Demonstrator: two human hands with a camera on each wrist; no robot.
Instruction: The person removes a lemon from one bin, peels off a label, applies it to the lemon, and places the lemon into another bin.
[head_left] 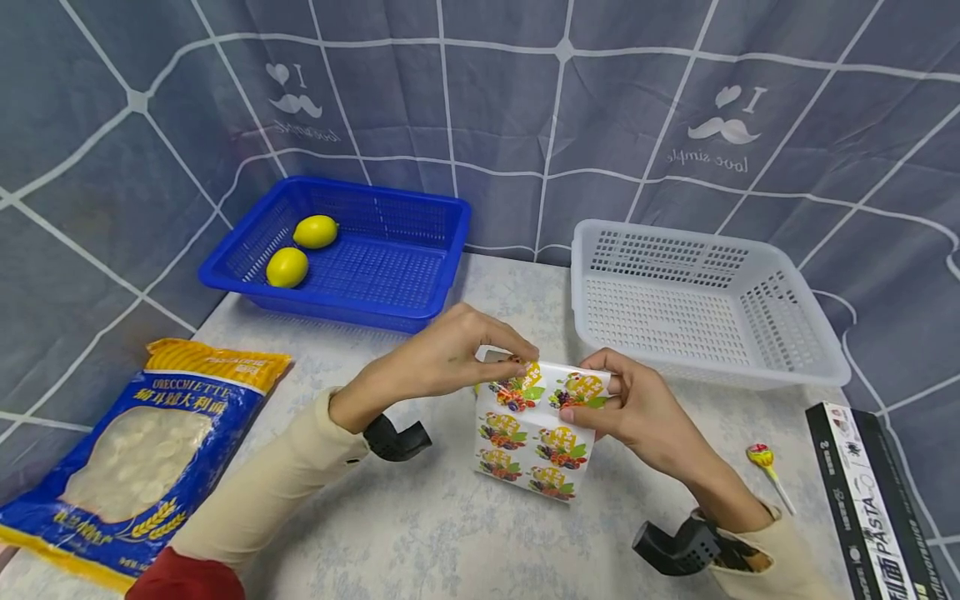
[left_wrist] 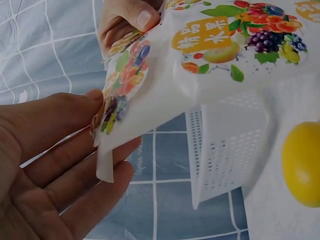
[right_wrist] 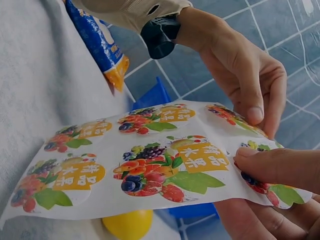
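Note:
A white sheet of fruit stickers (head_left: pixel 536 446), printed with berries, leaves and orange labels, is held up between both hands. My left hand (head_left: pixel 442 354) pinches its top left part between thumb and fingers. In the left wrist view, a narrow strip of the sheet (left_wrist: pixel 105 165) pokes out below that thumb. At the top right edge my right hand (head_left: pixel 648 417) grips the sheet, thumb on the printed face and fingers behind. The sheet bends near its top, between the two hands. Behind it a lemon (right_wrist: pixel 128 225) lies on the table, mostly hidden in the head view.
A blue basket (head_left: pixel 450 250) with two lemons (head_left: pixel 302 250) stands at the back left. The white basket (head_left: pixel 810 333) is at the back right. A blue pasta bag (head_left: pixel 142 450) lies at left; a lollipop (head_left: pixel 762 457) and a black pasta box (head_left: pixel 870 508) lie at right.

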